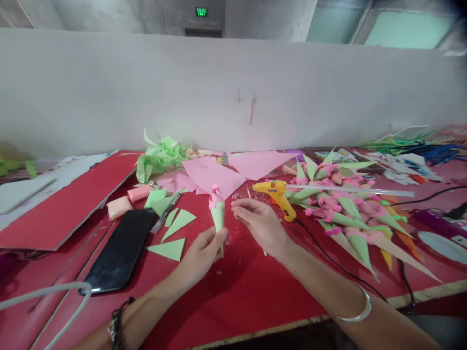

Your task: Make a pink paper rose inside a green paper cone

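Note:
My left hand (209,245) is closed round the lower part of a green paper cone with a curled pink paper top (218,214), held upright over the red table. Pink dots sit along the cone's rim. Just to the right, my right hand (260,221) has its thumb and fingertips pressed together, apart from the cone; whatever may be in the pinch is too small to make out. A yellow glue gun (277,194) with a long clear glue stick (350,189) lies beyond the right hand. Cut green paper triangles (170,249) lie left of my left hand.
A pile of finished paper cones (339,209) covers the right side. Pink paper sheets (215,175) and crumpled green paper (164,155) lie at the back. A black phone (118,250) and a red board (73,199) are on the left. The glue gun's cord (328,260) runs rightward.

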`<state>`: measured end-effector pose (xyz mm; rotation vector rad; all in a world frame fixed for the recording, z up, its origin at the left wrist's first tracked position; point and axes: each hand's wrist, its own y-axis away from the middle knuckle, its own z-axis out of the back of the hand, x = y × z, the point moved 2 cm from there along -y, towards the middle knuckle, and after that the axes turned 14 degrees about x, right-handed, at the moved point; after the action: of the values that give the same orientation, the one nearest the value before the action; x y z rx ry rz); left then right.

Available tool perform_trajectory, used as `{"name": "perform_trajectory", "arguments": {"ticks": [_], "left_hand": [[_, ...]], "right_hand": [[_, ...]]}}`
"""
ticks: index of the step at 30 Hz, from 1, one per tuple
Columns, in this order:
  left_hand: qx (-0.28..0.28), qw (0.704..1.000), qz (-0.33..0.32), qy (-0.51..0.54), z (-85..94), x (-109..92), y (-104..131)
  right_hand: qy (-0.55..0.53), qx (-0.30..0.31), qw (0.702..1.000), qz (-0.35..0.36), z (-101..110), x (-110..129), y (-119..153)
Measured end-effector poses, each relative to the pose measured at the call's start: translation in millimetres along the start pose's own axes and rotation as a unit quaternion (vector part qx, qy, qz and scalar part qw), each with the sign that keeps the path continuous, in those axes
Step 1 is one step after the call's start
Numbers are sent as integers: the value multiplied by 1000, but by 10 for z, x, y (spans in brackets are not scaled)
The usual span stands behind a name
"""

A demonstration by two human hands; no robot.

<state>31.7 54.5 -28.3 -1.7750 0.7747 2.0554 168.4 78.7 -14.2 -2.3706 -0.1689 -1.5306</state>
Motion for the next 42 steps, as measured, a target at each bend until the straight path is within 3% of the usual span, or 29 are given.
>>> {"name": "perform_trajectory", "arguments": {"ticks": [5, 11, 17, 28, 33, 37, 42], "left_hand": [[35, 998, 4, -59, -18, 27, -9], [90, 993, -2, -74, -31, 72, -8], [78, 994, 1, -74, -26, 39, -8], [64, 997, -23, -32, -24, -7, 15], [80, 996, -32, -35, -21, 7, 20], [92, 995, -36, -33, -20, 2, 20], [107, 993, -51, -25, -16, 5, 19]], "right_hand": [[2, 12, 1000, 25, 2, 13, -10], [125, 10, 989, 76, -25, 94, 19], [217, 52, 967, 122, -71, 120, 38], [263, 26, 956, 130, -52, 133, 44], [218, 29, 970, 103, -38, 105, 28], [66, 49, 996, 45, -39, 31, 7], [-65, 74, 994, -40, -73, 4, 3]]}}
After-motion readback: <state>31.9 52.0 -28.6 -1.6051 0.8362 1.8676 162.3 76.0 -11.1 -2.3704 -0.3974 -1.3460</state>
